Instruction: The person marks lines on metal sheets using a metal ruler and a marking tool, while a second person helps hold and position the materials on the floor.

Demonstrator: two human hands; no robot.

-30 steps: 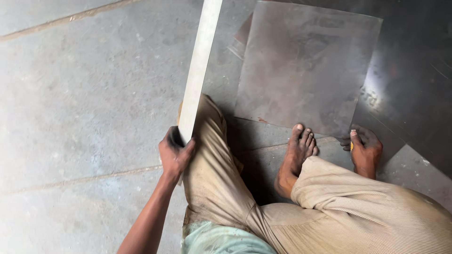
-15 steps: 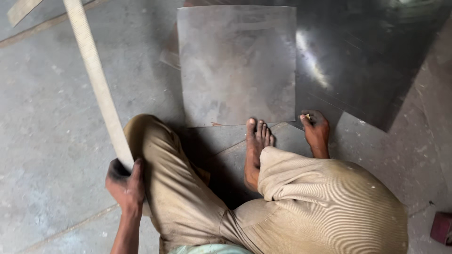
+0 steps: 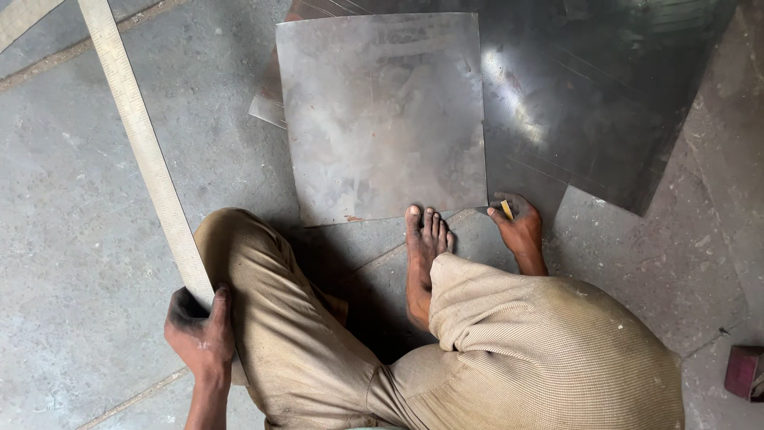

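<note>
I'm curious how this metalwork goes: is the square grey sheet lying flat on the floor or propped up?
Flat. The square grey sheet lies spread on the darker sheet and the floor, with no edge visibly raised.

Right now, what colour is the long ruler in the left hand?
Pale cream-beige, the long ruler shows best in the head view, gripped by the left hand.

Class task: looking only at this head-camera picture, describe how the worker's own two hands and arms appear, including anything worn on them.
Both are bare: no gloves, sleeves, rings or watch in view. The left hand is smeared with dark grime across the fingers and back, and its forearm is uncovered. The right hand is likewise soiled; its arm is mostly hidden behind the knee in ribbed khaki trousers.
</note>
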